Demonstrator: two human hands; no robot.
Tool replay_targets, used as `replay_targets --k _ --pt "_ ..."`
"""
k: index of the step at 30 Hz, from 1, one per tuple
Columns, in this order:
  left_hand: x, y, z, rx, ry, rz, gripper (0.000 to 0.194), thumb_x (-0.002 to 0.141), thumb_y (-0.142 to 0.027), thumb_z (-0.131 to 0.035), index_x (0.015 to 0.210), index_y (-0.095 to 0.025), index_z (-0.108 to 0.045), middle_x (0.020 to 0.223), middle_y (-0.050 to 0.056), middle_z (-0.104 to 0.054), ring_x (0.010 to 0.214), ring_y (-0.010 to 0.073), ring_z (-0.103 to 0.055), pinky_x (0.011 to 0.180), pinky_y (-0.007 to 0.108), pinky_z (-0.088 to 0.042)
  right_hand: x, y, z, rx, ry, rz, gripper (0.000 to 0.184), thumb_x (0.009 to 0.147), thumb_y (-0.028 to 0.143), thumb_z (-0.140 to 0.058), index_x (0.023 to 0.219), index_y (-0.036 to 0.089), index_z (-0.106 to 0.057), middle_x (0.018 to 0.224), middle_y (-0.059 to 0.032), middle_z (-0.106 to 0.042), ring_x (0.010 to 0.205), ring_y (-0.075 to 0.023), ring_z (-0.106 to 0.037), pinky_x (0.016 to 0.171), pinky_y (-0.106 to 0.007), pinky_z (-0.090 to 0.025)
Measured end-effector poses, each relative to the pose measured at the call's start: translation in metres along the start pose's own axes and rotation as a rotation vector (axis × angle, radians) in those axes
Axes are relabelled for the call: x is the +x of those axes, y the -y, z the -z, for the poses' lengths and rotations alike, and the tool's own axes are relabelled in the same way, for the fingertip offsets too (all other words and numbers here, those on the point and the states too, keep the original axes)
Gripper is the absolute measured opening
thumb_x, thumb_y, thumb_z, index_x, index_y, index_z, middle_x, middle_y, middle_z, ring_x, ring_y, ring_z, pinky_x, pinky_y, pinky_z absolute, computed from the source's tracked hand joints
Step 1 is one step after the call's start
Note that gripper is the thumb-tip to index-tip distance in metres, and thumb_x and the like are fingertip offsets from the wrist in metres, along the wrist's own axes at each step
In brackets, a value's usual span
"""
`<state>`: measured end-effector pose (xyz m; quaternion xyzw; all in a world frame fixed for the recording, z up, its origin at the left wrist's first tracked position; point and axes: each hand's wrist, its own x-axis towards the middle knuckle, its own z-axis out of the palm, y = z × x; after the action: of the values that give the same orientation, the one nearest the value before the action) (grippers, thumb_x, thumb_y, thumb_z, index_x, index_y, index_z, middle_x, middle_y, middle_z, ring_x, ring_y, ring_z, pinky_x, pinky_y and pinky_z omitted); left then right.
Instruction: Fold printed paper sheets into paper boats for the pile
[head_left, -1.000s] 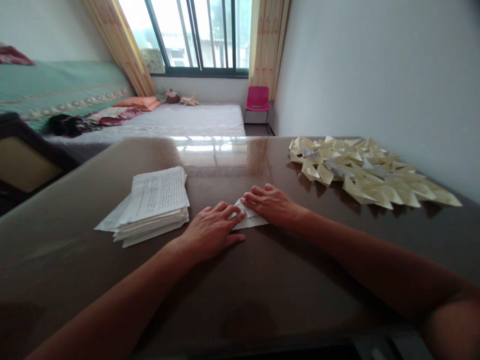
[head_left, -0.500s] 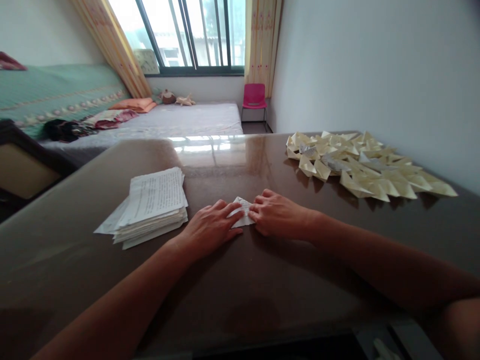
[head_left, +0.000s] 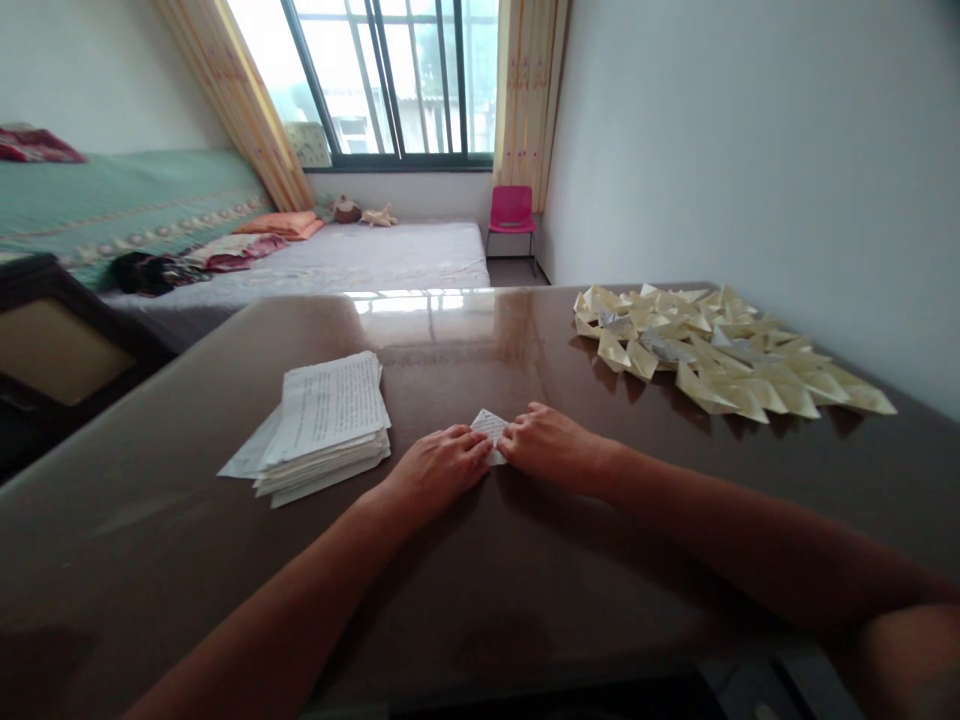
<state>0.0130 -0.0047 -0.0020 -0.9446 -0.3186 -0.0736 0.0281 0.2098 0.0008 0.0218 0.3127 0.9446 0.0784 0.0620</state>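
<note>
A small folded piece of printed paper [head_left: 488, 426] lies on the glossy brown table [head_left: 480, 580], with only its far point showing between my hands. My left hand [head_left: 439, 470] rests on its left side with the fingers curled down on it. Pressing the right side is my right hand [head_left: 551, 446], fingers bent and together. The two hands almost touch over the paper. To the left lies a stack of printed sheets [head_left: 322, 422]. A heap of folded cream paper shapes [head_left: 712, 350] sits at the right by the wall.
The white wall runs along the table's right edge. Beyond the far edge are a bed [head_left: 360, 250] with clothes and soft toys, a pink chair [head_left: 512, 212], and a barred window with curtains. A dark piece of furniture [head_left: 52, 350] stands at the left.
My hands have drawn closer together over the paper, which now shows less and looks more tightly folded. The view has shifted slightly.
</note>
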Motion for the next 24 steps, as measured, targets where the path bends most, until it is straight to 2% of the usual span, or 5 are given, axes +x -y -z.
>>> replay_targets --k 6,10,15,18,24 --pt "-0.003 0.006 0.004 -0.151 -0.013 0.014 0.028 0.092 -0.029 -0.05 0.114 -0.017 -0.063 0.112 0.009 -0.068 0.107 0.0234 -0.06 0.094 0.037 -0.05 0.006 -0.014 0.003 0.044 0.021 0.06 0.014 0.087 0.014 -0.054 0.096 0.012 -0.065 0.091 -0.0109 -0.068 0.084 -0.0215 -0.066 0.075 -0.031 -0.046" --pt "-0.006 0.008 0.004 -0.18 0.03 0.024 0.027 0.089 -0.019 -0.049 0.11 -0.018 -0.066 0.12 0.008 -0.065 0.111 0.0245 -0.058 0.096 0.038 -0.049 -0.01 -0.027 0.008 0.153 0.049 0.078 0.028 0.075 0.023 -0.069 0.101 0.013 -0.065 0.105 -0.0132 -0.065 0.093 -0.0248 -0.062 0.083 -0.034 -0.046" --pt "-0.009 0.01 0.008 -0.285 0.007 -0.008 0.044 0.084 -0.013 -0.051 0.126 -0.027 -0.057 0.137 0.002 -0.053 0.117 0.0225 -0.052 0.102 0.038 -0.044 -0.017 -0.028 -0.012 0.493 -0.122 -0.006 0.051 0.07 0.018 -0.068 0.12 0.018 -0.059 0.118 -0.0108 -0.057 0.103 -0.0224 -0.059 0.089 -0.033 -0.047" --pt "-0.007 0.012 0.005 -0.361 -0.025 0.032 0.053 0.079 -0.005 -0.049 0.125 -0.029 -0.057 0.139 0.0 -0.052 0.117 0.0204 -0.051 0.102 0.037 -0.043 -0.008 -0.03 -0.032 0.703 -0.263 -0.032 0.053 0.066 0.009 -0.065 0.118 0.019 -0.059 0.121 -0.009 -0.055 0.104 -0.0197 -0.059 0.09 -0.029 -0.047" --pt "0.017 0.028 -0.009 -0.456 -0.176 0.275 0.038 0.078 -0.006 -0.05 0.104 -0.025 -0.07 0.119 0.001 -0.066 0.109 0.0208 -0.058 0.098 0.038 -0.046 0.017 -0.061 -0.046 0.97 -0.451 -0.135 0.027 0.068 0.001 -0.058 0.087 0.017 -0.067 0.105 -0.0052 -0.061 0.086 -0.0135 -0.062 0.076 -0.025 -0.05"
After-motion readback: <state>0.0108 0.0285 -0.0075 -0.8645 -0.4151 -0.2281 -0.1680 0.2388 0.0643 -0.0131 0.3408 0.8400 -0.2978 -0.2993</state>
